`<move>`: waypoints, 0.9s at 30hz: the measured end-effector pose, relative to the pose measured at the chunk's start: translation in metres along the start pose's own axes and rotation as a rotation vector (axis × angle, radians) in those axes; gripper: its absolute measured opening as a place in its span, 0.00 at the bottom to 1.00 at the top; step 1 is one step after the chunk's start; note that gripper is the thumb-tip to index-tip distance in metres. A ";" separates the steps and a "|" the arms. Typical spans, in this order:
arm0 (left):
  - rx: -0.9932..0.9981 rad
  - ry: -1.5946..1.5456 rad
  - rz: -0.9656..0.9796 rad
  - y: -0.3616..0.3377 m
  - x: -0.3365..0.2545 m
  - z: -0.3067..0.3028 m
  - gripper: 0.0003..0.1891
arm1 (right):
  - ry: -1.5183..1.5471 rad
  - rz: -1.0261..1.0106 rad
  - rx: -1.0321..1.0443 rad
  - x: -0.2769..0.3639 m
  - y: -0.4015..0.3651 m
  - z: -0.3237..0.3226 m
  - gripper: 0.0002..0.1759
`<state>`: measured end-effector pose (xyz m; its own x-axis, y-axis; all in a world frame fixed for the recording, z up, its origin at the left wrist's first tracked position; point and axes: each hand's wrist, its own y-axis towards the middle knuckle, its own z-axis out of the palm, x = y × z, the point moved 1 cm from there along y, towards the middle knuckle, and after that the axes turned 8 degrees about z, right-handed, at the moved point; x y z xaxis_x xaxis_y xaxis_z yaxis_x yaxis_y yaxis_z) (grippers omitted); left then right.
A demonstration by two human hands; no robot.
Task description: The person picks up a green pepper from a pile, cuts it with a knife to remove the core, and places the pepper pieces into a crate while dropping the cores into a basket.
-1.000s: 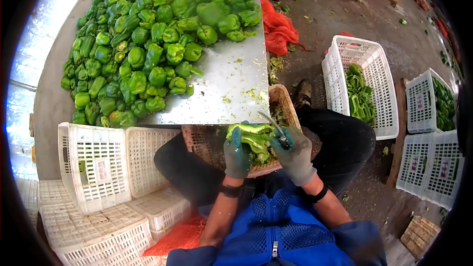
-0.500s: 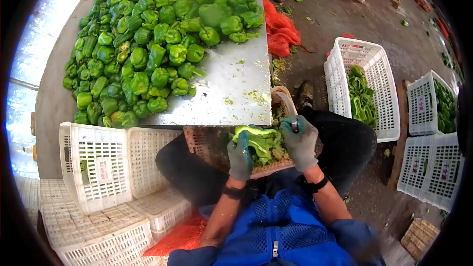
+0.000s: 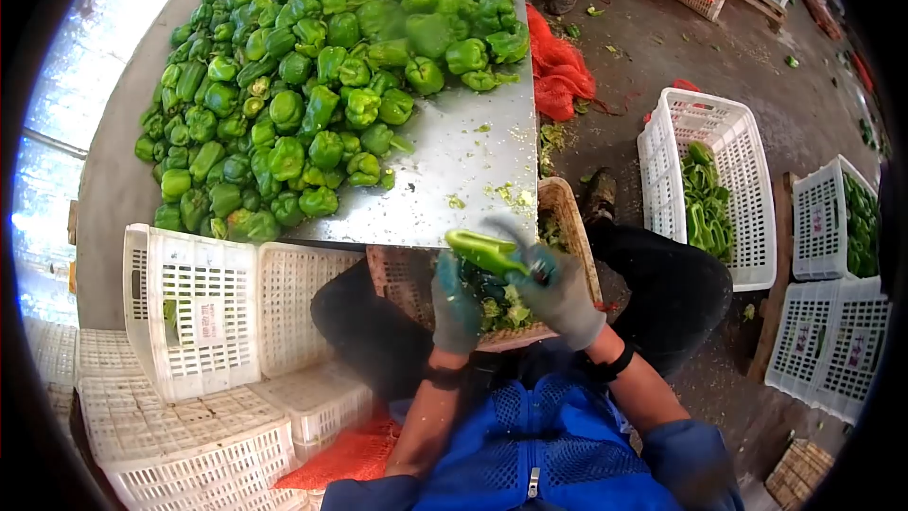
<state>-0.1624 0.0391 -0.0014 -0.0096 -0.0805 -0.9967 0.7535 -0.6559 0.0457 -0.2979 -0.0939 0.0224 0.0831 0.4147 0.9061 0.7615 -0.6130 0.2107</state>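
Both of my hands wear grey gloves, over a basket (image 3: 567, 227) of green scraps between my knees. My left hand (image 3: 458, 301) holds a cut green pepper (image 3: 484, 252) from its left side. A curved blade (image 3: 508, 229), blurred, sticks up from my right hand (image 3: 560, 295), whose fingers are wrapped round its handle beside the pepper's right end. Just beyond them, a heap of whole green peppers (image 3: 284, 104) covers much of the metal table (image 3: 454, 180).
White crate (image 3: 724, 132) with cut peppers stands on the right, near more crates (image 3: 823, 341). Empty-looking white crates (image 3: 194, 322) stand at left. Red netting (image 3: 558, 66) lies beside the table. A person's foot (image 3: 563, 0) shows at the top.
My right hand and the blade have moved left and down, closer to my left hand. The pepper's pieces look closer together. The whole view has shifted slightly.
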 end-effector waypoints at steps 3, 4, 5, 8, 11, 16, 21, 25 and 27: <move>-0.015 -0.480 -0.075 0.011 -0.018 -0.008 0.23 | 0.885 0.734 0.050 0.037 0.019 -0.026 0.08; -0.016 -0.481 -0.071 0.015 -0.013 -0.013 0.23 | 0.883 0.731 0.051 0.035 0.022 -0.026 0.08; -0.131 -0.344 -0.070 0.018 -0.007 -0.019 0.24 | 1.053 0.761 0.016 0.029 0.022 -0.026 0.07; -0.316 -0.216 -0.083 0.017 0.007 -0.030 0.25 | 1.051 0.789 -0.008 -0.023 0.017 -0.004 0.07; -0.417 -0.307 -0.099 0.013 0.027 -0.042 0.24 | 1.026 0.955 -0.138 -0.040 0.020 0.004 0.11; -0.429 -0.175 -0.005 0.019 0.023 -0.038 0.24 | 1.097 0.889 -0.114 0.006 0.021 -0.021 0.11; -0.445 -0.224 -0.066 0.021 0.016 -0.034 0.21 | 0.102 0.126 -0.332 0.042 0.021 -0.043 0.13; -0.482 -0.220 -0.060 0.023 0.022 -0.034 0.20 | -0.456 -0.130 0.010 0.009 0.019 -0.025 0.15; -0.487 -0.201 -0.041 0.030 0.019 -0.038 0.20 | -0.472 -0.046 0.157 -0.008 0.020 -0.015 0.15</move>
<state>-0.1155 0.0462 -0.0211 -0.1348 -0.2357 -0.9624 0.9676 -0.2405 -0.0766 -0.2934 -0.1193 0.0248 0.3018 0.7205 0.6244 0.8557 -0.4935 0.1559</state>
